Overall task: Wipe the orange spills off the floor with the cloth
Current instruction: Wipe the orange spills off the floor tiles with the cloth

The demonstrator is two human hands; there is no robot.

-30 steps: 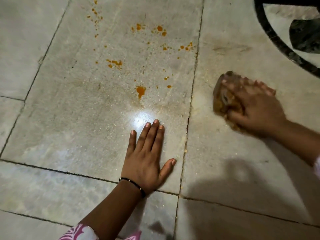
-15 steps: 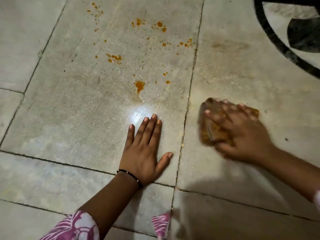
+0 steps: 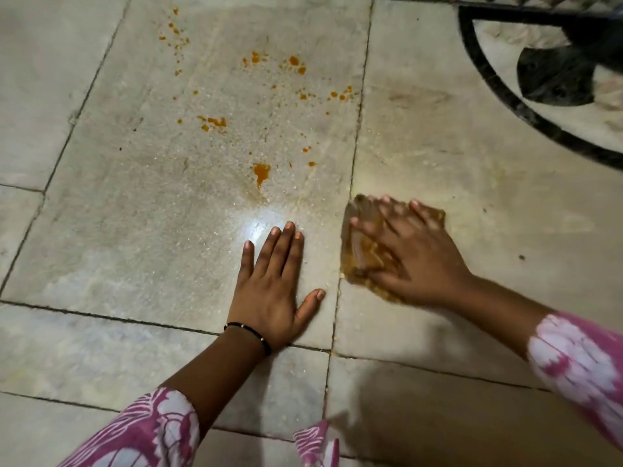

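Right hand (image 3: 409, 254) is flat on the cloth (image 3: 365, 251), fingers spread and pressing it down on the floor (image 3: 101, 230), right at the grout line between the two big tiles. It's motion-blurred, so I can't tell for sure if the thumb is tucked round the cloth's edge or just lying on it, but it looks like a flat press and not a pinch. Left hand (image 3: 274, 288) is planted palm down, fingers straight and relaxed, holding nothing, just propping up the body beside the cloth.

The spills (image 3: 261, 171) are all on the tile ahead of the left hand: one bigger blob near the bright glare spot, then a scatter of small drops further up. None of those are wiped yet, so I'd say the job is maybe half done at best.

Tips for this stroke: keep the palm weight over the middle of the cloth so it doesn't bunch, and sweep from the outer drops in toward the blob, not through the blob outward, or you'll just smear it. The cloth already looks pretty stained orange, so fold to a cleaner face first. Watch the grout, the stuff settles in there.
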